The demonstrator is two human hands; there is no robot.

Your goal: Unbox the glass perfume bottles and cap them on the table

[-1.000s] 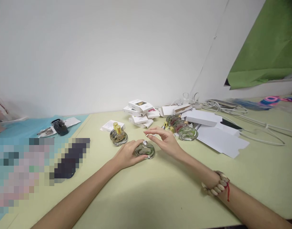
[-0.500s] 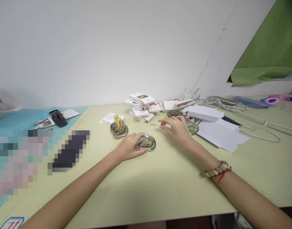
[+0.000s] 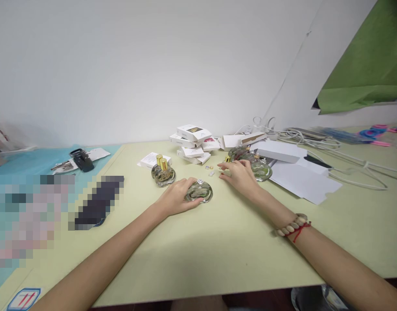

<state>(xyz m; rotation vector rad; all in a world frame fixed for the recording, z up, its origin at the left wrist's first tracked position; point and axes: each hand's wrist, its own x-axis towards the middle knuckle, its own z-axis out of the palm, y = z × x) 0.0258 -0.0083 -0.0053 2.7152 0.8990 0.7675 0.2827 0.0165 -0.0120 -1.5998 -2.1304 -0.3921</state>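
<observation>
An oval clear glass perfume bottle [image 3: 200,191] with a silver neck stands uncapped on the table. My left hand [image 3: 177,196] is closed around its left side, with the thumb along the front. My right hand [image 3: 242,175] hovers to the right of it, thumb and fingers apart, with nothing visible between them. Just beyond its fingertips is a gold cap [image 3: 227,159]. A few tiny clear and gold pieces [image 3: 211,174] lie between the hands. Several similar bottles [image 3: 262,172] stand behind my right hand, which partly hides them.
Two gold-capped bottles [image 3: 163,174] stand left of centre. Behind them is a stack of white boxes [image 3: 193,134]. Opened white cartons [image 3: 302,181] and white cables [image 3: 357,168] lie at the right. A dark pixelated item [image 3: 99,203] and a black jar [image 3: 82,160] are at the left.
My right hand has shifted slightly, and its thumb and fingers have spread a little; the gold cap beyond them shows more clearly. My left hand keeps its hold on the bottle.
</observation>
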